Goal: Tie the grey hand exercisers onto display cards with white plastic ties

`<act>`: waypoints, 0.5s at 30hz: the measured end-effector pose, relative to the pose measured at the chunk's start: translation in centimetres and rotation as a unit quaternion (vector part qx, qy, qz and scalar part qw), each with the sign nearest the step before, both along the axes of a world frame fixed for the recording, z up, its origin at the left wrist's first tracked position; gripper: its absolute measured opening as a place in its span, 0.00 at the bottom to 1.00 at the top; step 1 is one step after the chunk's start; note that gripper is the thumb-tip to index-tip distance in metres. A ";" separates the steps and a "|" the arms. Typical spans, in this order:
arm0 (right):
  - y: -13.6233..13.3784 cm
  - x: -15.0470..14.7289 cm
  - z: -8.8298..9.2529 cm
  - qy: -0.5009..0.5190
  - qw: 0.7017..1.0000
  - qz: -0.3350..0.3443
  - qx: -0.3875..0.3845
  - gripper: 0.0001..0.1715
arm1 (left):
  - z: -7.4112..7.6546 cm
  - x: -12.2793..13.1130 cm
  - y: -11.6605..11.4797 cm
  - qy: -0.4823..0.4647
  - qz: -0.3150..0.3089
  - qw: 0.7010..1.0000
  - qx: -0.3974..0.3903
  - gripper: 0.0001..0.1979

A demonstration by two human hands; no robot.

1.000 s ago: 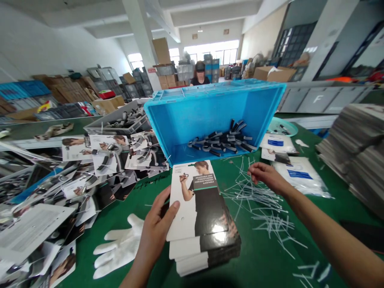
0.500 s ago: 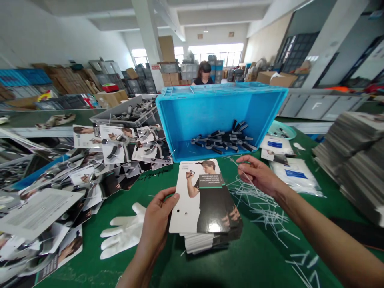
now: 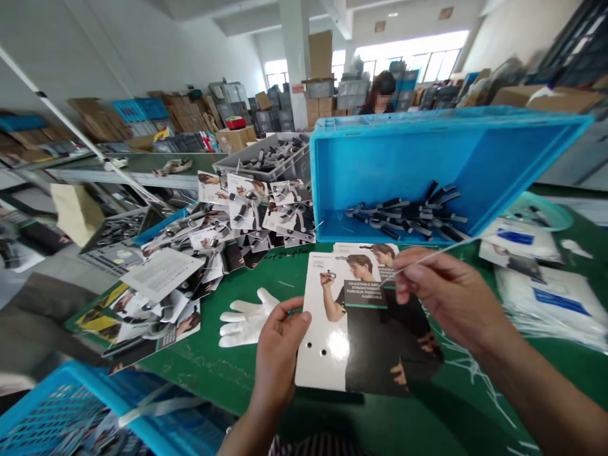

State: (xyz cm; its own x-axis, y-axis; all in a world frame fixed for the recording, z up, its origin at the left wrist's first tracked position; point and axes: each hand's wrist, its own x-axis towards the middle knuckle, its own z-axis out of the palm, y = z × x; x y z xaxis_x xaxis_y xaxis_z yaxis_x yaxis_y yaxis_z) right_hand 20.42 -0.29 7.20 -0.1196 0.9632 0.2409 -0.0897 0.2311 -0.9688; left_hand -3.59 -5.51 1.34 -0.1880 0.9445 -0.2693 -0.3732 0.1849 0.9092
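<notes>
My left hand [image 3: 280, 358] is closed on the left edge of a printed backing card [image 3: 365, 348], thumb on its front. The card is white and dark, with a figure, a text label and two small holes near the lower left. Another such card [image 3: 420, 310] lies behind it, partly covered. My right hand [image 3: 451, 294] pinches a thin white cable tie [image 3: 444, 250] between thumb and fingers, in front of the cards' upper right part. Loose white ties [image 3: 479, 373] lie on the green table below my right forearm. A white glove [image 3: 244, 322] lies left of my left hand.
A blue bin [image 3: 394, 149] on its side holds several grey-black hand grips [image 3: 413, 218]. Carded grips [image 3: 247, 209] are heaped at left, before a grey crate [image 3: 266, 168]. Bagged white packs [image 3: 546, 304] lie right. A blue basket [image 3: 71, 392] is lower left. A person [image 3: 380, 95] is beyond the bin.
My left hand has lifted the top card off the stack and tilted it up. My right hand has moved left to the card with the tie. The view has swung left.
</notes>
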 end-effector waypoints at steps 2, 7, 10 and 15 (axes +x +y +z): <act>0.0 -2.4 -0.1 -0.088 0.995 0.048 0.015 0.06 | -0.4 -0.2 -0.3 -0.003 0.006 1.000 0.000 0.22; 0.6 -5.0 -0.7 -0.234 0.966 0.076 0.075 0.11 | -1.0 -0.7 -0.2 -0.015 0.058 0.998 0.010 0.21; 1.2 -5.0 -0.8 -0.265 0.954 0.091 0.106 0.11 | -0.9 -0.8 0.3 -0.022 0.065 0.998 0.011 0.21; 2.9 -5.5 -0.6 -0.278 0.947 0.109 0.116 0.10 | -0.5 -0.7 1.4 -0.023 0.058 0.998 0.023 0.19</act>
State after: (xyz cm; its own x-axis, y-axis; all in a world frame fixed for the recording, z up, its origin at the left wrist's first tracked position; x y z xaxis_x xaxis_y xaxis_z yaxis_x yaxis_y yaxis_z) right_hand 14.87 2.59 6.64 -0.4792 0.8303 0.2844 0.3490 0.4776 -0.8063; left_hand -4.24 -4.11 0.84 -0.2860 0.9282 -0.2378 -0.4309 0.0971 0.8971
